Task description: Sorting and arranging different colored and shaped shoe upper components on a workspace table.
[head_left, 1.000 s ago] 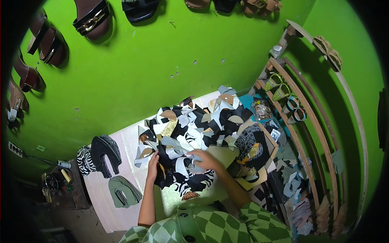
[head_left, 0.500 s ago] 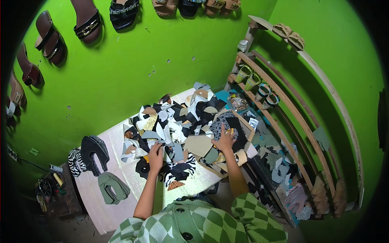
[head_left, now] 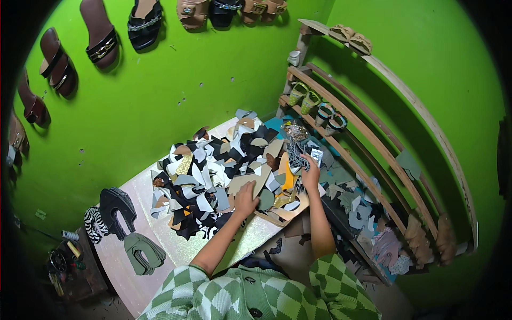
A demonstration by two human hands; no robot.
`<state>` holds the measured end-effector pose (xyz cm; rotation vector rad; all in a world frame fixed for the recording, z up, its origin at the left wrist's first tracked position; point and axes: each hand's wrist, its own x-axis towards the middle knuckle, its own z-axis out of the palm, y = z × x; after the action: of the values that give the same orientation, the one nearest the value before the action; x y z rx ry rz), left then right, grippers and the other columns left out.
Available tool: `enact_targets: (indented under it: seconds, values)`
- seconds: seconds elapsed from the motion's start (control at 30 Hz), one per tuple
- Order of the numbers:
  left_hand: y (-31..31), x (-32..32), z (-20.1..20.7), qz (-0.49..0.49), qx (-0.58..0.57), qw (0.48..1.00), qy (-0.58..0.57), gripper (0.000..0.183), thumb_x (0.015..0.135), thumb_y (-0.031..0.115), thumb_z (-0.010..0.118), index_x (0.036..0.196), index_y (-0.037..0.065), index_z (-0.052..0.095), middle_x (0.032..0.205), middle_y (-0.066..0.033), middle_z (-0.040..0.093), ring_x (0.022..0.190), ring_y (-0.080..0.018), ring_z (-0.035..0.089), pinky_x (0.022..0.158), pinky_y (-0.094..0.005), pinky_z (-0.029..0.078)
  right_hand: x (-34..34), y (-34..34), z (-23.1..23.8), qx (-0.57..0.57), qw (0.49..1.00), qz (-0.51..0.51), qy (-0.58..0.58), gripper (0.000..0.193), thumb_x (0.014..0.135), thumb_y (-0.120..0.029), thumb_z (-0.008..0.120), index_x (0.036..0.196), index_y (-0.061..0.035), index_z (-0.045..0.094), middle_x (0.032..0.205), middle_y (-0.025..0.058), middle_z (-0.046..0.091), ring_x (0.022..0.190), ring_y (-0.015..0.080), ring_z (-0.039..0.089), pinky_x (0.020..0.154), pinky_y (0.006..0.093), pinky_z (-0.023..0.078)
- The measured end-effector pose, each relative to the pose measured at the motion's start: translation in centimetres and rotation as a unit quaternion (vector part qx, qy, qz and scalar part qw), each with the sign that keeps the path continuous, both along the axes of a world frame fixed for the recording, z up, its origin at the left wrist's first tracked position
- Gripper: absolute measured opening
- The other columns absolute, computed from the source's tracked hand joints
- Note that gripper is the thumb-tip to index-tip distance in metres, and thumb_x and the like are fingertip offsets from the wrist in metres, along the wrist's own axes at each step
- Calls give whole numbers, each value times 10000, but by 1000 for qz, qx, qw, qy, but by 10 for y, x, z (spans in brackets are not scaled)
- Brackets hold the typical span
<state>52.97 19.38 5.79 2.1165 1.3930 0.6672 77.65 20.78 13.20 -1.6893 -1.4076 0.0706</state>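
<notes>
My right hand is closed on a bundle of grey-and-black patterned material at the right side of the scrap heap. My left hand lies with fingers stretched out on the heap, by a beige flat piece and a dark green rounded piece. The scraps are cut pieces in black, white, grey, tan and gold. Between my hands is a yellow-orange piece. A small silver packet sits just beyond my right hand.
Stacked cut pieces in black, zebra print and green lie on the table's left. A wooden rack with sandals stands at right, above more scraps. Sandals hang on the green wall.
My right hand has moved right with the patterned bundle, uncovering the yellow-orange piece. My left hand has shifted right across the heap. The whole view has turned somewhat.
</notes>
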Motion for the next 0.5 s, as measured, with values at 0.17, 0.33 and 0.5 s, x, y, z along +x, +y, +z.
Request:
enact_targets:
  seconds: [0.17, 0.33, 0.5]
  values:
    - [6, -7, -14, 25, 25, 999, -36, 571, 760, 79, 599, 1300, 124, 420, 1211, -165, 541, 981, -380, 577, 842, -453, 460, 21, -20, 9, -30, 997, -38, 59, 487, 714, 159, 504, 1120, -89, 609, 1053, 184, 638, 1036, 330, 601, 850, 293, 445]
    - [4, -4, -7, 14, -4, 999, -53, 555, 773, 91, 602, 1294, 163, 427, 1244, -115, 535, 1055, -342, 559, 860, -468, 430, 42, -27, 3, 26, 995, 7, 96, 520, 710, 171, 482, 1148, -85, 597, 1040, 180, 643, 1000, 259, 629, 825, 297, 458]
    - [8, -5, -2, -21, 1, 1000, 14, 561, 754, 85, 615, 1283, 151, 440, 1201, -117, 541, 991, -354, 576, 806, -473, 460, 45, -21, -3, -35, 975, 101, 197, 453, 747, 64, 523, 1186, -38, 566, 1117, 115, 615, 1065, 196, 565, 934, 270, 394]
